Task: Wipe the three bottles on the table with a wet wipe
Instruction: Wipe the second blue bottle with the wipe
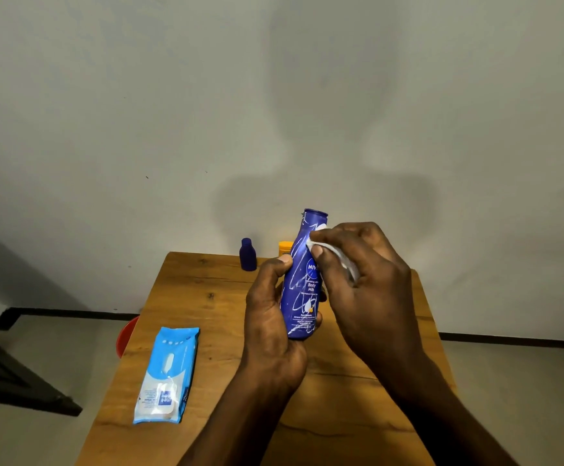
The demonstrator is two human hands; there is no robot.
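Blue bottle (302, 280): a tall lotion bottle with white lettering and white scribble lines, held upright above the table, its cap end up and tilted slightly away from the camera.
Left hand (270, 317): wrapped round the lower half of the blue bottle, thumb up along its left side, fingers curled behind and under it.
Right hand (358, 280): fingers bent and pinching a wet wipe against the upper right side of the blue bottle, thumb tip on the label near the brand mark.
Wet wipe (321, 242): white, bunched under the right fingers; a strip of it shows between the fingers toward the back of the hand.
Small bottle (247, 255): dark blue, standing upright at the far edge of the table, left of the held bottle and apart from it.
Orange-capped bottle (285, 247): at the far edge too, just beside the small bottle; only its cap shows, the rest is hidden behind the held bottle.
Wipes pack (166, 375): light blue and white, lying flat near the table's left edge, its flap end toward the camera.
Table (358, 381): brown wood grain, set against a pale wall.
Red object (126, 334): partly visible below the table's left edge; what it is cannot be told.
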